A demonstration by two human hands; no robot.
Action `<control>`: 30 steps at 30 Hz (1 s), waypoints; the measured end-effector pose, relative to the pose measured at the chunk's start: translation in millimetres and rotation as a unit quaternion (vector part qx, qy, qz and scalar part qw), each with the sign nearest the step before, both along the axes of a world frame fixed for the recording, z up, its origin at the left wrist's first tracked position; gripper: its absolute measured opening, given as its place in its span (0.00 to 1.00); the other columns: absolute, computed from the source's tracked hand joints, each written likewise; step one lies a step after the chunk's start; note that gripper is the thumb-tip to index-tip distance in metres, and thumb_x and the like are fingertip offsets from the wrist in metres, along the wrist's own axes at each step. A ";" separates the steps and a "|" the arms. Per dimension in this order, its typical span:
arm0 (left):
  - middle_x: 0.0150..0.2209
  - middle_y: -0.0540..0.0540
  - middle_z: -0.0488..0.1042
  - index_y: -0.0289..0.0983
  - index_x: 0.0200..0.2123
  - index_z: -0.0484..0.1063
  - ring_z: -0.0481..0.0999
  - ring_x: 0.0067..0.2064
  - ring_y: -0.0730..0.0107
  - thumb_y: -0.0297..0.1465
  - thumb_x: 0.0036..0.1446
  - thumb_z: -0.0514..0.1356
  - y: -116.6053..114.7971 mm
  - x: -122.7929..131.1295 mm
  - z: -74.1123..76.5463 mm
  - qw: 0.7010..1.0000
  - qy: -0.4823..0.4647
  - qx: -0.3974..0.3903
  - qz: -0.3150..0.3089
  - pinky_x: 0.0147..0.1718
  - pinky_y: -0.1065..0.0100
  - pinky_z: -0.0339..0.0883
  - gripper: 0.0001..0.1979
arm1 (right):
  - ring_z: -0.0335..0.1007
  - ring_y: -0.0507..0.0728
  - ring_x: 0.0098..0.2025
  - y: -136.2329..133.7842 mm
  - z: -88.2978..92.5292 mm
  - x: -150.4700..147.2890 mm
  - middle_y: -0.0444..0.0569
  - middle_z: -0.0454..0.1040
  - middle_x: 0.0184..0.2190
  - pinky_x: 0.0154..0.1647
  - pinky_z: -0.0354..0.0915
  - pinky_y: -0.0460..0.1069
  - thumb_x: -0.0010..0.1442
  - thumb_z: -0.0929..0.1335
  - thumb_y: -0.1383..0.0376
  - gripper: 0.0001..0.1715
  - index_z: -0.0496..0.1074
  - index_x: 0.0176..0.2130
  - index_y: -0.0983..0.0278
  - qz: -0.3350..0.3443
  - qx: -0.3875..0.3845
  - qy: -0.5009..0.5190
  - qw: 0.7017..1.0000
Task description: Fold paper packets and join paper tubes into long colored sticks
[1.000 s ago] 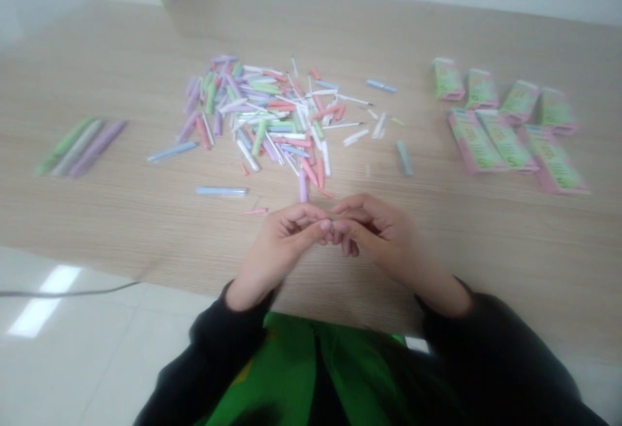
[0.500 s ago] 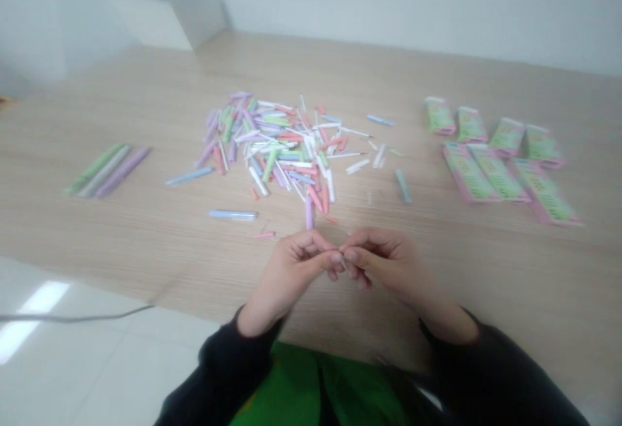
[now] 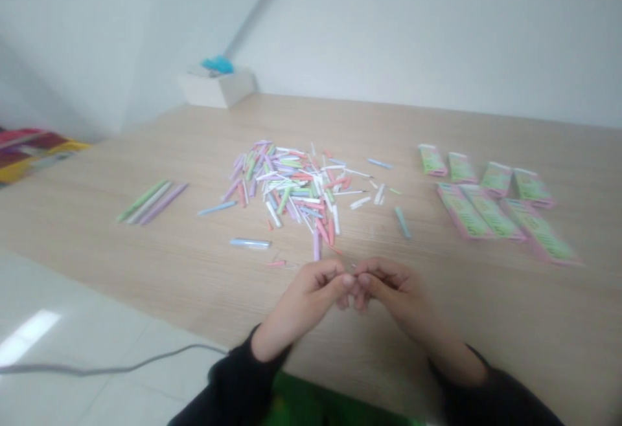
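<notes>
My left hand [image 3: 304, 300] and my right hand [image 3: 393, 290] are raised over the wooden table [image 3: 146, 264], with the fingertips of both meeting in front of me. Their curled fingers hide whatever may lie between them. The nearest loose pieces are a small pink paper scrap [image 3: 276, 263] and the front of a heap of pastel paper sticks [image 3: 291, 193]. A pale blue stick [image 3: 250, 243] lies apart from the heap, just beyond my left hand.
Three long sticks [image 3: 151, 202] lie side by side left of the heap. Several pink-and-green paper packets [image 3: 481, 212] stand to the right. A white box [image 3: 218, 88] sits at the back, and a grey cable [image 3: 121, 368] crosses the tiled floor.
My view has tilted up, so the heap and packets appear smaller and lower, and more wall shows. My hands stay together with fingertips meeting.
</notes>
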State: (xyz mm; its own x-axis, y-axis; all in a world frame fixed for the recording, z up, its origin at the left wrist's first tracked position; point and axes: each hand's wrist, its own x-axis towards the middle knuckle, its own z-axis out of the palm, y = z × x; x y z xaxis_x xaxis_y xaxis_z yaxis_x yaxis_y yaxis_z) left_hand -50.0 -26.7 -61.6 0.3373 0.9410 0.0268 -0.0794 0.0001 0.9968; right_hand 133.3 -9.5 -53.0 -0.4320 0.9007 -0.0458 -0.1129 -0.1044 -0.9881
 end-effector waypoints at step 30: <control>0.57 0.40 0.74 0.38 0.57 0.73 0.78 0.53 0.56 0.38 0.68 0.62 266.4 -126.4 5.5 0.732 0.668 0.063 0.120 0.51 0.52 0.76 0.18 | 0.74 0.53 0.24 -20.6 -29.4 64.1 0.41 0.75 0.21 0.27 0.70 0.45 0.66 0.67 0.56 0.14 0.77 0.32 0.57 -0.185 0.200 -0.252 0.929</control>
